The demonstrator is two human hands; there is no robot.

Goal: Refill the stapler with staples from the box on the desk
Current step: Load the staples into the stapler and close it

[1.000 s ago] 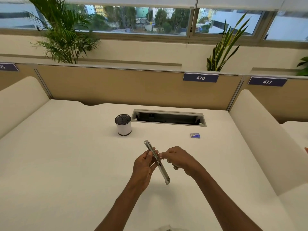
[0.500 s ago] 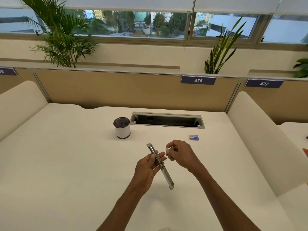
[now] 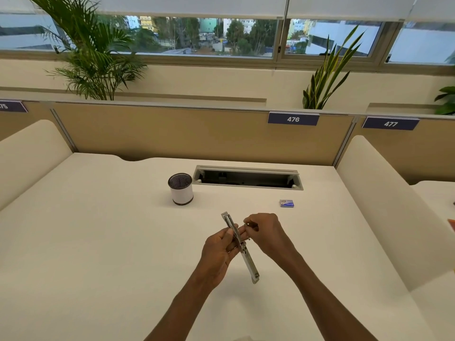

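Stapler [image 3: 240, 244] gripped mid-length by left hand [image 3: 220, 249] — tilted above desk [image 3: 98, 242], right hand [image 3: 266, 232] fingers pinched beside it.

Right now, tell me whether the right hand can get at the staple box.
Probably yes: bare desk lies between the right hand and the staple box, though its fingers seem pinched on something small.

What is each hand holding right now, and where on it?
The left hand grips the opened metal stapler around its middle, above the desk. The right hand pinches something small at its fingertips beside the stapler; too small to identify.
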